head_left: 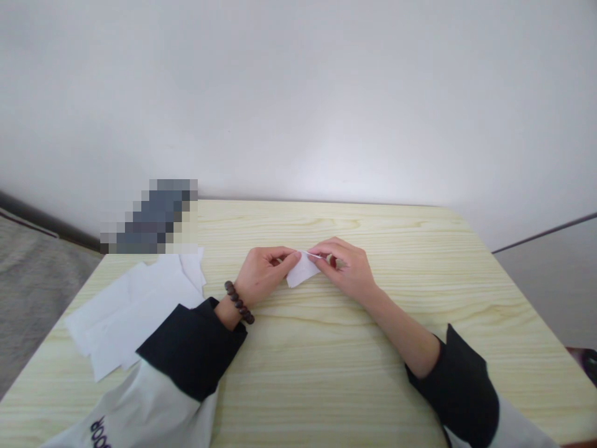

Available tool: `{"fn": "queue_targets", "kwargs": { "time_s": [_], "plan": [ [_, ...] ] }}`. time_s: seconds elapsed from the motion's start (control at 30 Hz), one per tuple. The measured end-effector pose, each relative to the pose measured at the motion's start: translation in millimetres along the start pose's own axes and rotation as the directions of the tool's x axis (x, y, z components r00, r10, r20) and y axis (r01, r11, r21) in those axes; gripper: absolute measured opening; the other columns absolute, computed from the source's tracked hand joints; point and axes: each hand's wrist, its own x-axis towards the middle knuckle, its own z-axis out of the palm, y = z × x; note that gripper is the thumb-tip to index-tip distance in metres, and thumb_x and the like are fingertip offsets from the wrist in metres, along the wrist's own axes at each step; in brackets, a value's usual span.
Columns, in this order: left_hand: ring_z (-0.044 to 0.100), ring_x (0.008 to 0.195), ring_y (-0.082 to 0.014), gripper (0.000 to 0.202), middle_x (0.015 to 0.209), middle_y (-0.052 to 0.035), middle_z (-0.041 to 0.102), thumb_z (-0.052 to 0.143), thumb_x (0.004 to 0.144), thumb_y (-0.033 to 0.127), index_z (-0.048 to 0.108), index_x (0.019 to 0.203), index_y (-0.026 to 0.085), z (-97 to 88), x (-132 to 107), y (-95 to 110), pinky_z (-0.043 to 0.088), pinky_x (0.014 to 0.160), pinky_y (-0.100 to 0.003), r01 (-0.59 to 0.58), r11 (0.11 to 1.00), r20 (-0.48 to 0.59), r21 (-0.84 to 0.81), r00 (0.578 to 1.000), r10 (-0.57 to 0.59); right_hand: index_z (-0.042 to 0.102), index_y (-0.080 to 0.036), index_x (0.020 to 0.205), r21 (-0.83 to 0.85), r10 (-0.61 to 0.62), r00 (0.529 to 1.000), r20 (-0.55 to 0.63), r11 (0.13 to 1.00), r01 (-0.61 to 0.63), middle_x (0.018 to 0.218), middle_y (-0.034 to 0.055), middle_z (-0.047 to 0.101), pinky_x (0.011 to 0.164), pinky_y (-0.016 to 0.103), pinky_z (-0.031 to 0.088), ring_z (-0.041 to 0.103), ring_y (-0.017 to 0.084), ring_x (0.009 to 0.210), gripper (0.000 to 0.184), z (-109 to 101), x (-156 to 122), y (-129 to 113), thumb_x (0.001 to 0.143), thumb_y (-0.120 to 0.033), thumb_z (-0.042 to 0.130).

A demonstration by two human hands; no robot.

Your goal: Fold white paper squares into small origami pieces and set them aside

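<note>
A small folded piece of white paper (301,271) is held between my two hands, just above or on the middle of the table. My left hand (265,274), with a dark bead bracelet (239,303) at the wrist, pinches its upper left edge between thumb and index finger. On the other side, my right hand (347,267) pinches the upper right edge, where a thin fold shows. The paper's lower part hangs towards me. The tips of some fingers are hidden behind the paper.
Several loose white paper sheets (140,311) overlap on the left of the pale wood-grain table (317,386). Behind them, at the back left corner, lies a dark pixelated object (153,218). A white wall (298,106) rises along the table's far edge.
</note>
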Motion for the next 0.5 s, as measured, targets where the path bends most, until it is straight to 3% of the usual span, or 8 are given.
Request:
{"fn": "queue_targets", "kwargs": {
  "time_s": [0.13,0.3,0.5],
  "plan": [
    [0.056,0.059,-0.0137,0.032,0.07,-0.0026,0.07,0.058,0.077,0.042,0.074,0.08,0.014,1.2,-1.1,0.0,0.041,0.053,-0.022,0.023,1.0,-0.062,0.002,0.998,-0.022,0.069,-0.021,0.092,-0.045,-0.061,0.997,-0.047,0.997,0.058,0.084,0.0042,0.069,0.057,0.022,0.049,0.061,0.012,0.072,0.015,1.0,-0.7,-1.1,0.086,-0.021,0.055],
    [0.053,0.057,-0.013,0.034,0.057,-0.0001,0.061,0.057,0.078,0.044,0.071,0.067,0.015,-2.4,-0.7,0.9,0.042,0.053,-0.021,0.02,0.997,-0.013,-0.073,1.0,-0.021,0.071,-0.025,0.099,-0.125,-0.183,0.98,-0.083,0.977,0.172,0.088,0.0045,0.066,0.062,0.022,0.05,0.061,0.011,0.073,0.02,-1.0,-2.4,-1.2,0.087,-0.02,0.054],
    [0.052,0.059,-0.0126,0.034,0.062,0.0,0.063,0.057,0.079,0.044,0.071,0.071,0.014,-4.3,0.0,-1.9,0.04,0.055,-0.021,0.034,0.987,-0.019,-0.158,0.999,-0.037,0.067,-0.028,0.109,-0.21,-0.291,0.957,0.011,0.935,0.287,0.1,0.0049,0.067,0.069,0.023,0.052,0.063,0.011,0.08,0.028,-5.1,-2.5,-0.4,0.088,-0.017,0.052]
  ]
}}
